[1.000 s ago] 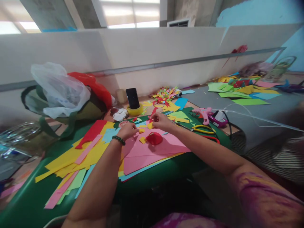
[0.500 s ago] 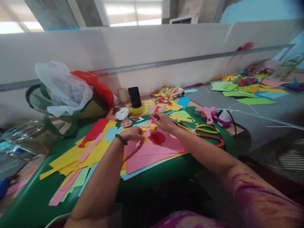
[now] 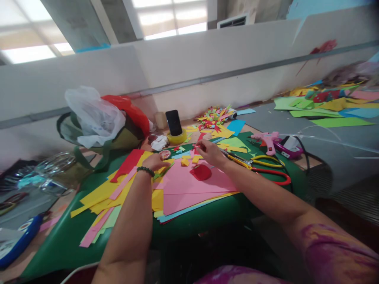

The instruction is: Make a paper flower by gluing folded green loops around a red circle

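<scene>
My left hand (image 3: 154,162), with a green bead bracelet at the wrist, is beside a small round tin (image 3: 165,154). Its fingertips are mostly hidden, so I cannot tell whether they touch the tin. The fingers of my right hand (image 3: 209,153) are pinched on what looks like a small pink piece of paper (image 3: 196,146). A red petal-shaped paper piece (image 3: 201,172) lies in front of that hand on a stack of pink paper sheets (image 3: 186,197). Two small folded yellow paper pieces (image 3: 185,162) are between my hands.
Scissors (image 3: 271,159) and a pink glue gun (image 3: 268,140) lie at the right. A phone (image 3: 174,122) leans by a yellow tape roll (image 3: 177,138). A bag (image 3: 130,132) stands back left. Yellow paper sheets (image 3: 102,201) spread left; a colourful paper bundle (image 3: 213,117) sits behind.
My left hand has moved left, away from the folded yellow pieces, to the round tin. My right hand stays near the same spot, still pinched. The view has shifted and tilted slightly.
</scene>
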`<state>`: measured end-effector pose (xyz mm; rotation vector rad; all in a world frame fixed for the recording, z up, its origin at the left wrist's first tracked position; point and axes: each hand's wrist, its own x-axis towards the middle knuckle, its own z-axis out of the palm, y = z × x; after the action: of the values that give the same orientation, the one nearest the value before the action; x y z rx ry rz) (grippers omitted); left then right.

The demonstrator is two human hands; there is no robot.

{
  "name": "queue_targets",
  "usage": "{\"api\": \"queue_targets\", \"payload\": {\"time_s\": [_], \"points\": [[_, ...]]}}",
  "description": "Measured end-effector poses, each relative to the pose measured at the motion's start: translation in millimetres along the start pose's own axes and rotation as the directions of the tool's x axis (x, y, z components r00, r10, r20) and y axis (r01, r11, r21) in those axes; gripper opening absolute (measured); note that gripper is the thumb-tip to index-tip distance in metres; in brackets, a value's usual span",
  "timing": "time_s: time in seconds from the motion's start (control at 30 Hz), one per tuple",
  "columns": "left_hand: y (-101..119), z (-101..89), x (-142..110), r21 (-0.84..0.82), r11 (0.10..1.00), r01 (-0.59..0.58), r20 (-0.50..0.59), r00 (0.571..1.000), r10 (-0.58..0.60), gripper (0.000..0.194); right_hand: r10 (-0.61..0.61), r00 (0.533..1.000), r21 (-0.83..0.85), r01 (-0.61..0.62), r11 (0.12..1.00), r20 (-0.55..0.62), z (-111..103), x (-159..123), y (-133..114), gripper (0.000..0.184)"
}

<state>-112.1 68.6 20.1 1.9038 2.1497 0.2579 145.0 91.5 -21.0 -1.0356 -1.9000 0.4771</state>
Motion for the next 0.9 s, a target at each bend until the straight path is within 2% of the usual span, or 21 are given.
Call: {"api": "queue_targets", "payload": {"time_s": [0.1,0.27,0.5,0.77,0.9], "points": [[-3.9,2.4,1.9,-0.014,1.0,-0.01,0.05,0.999,0.011,0.03,-0.004,1.0,-0.009,0.004,1.0,0.022,1.8,-0.5,-0.3,0.013],[-7.0,5.7,8.0,-0.068,0.998,-0.005,0.052,0.999,0.009,0.022,-0.026,0.999,-0.034,0.028,0.999,0.041,5.8,-0.8,0.7,0.014],[-11.2,-1.6,6.6,-0.197,0.98,-0.017,0.139,0.989,0.045,0.018,-0.061,0.997,-0.044,0.064,0.997,0.056,4.2,0.2,-0.3,0.012],[-4.1,-9.6,0.2,-0.329,0.944,-0.031,0.152,0.985,0.085,0.017,-0.111,0.987,-0.046,0.117,0.992,0.117,8.6,-0.8,-1.7,0.009],[1.4,-19.5,-8.0,-0.411,0.909,-0.074,0.113,0.985,0.132,0.022,-0.157,0.978,-0.039,0.163,0.986,0.135,15.7,-1.7,-8.2,0.014]]}}
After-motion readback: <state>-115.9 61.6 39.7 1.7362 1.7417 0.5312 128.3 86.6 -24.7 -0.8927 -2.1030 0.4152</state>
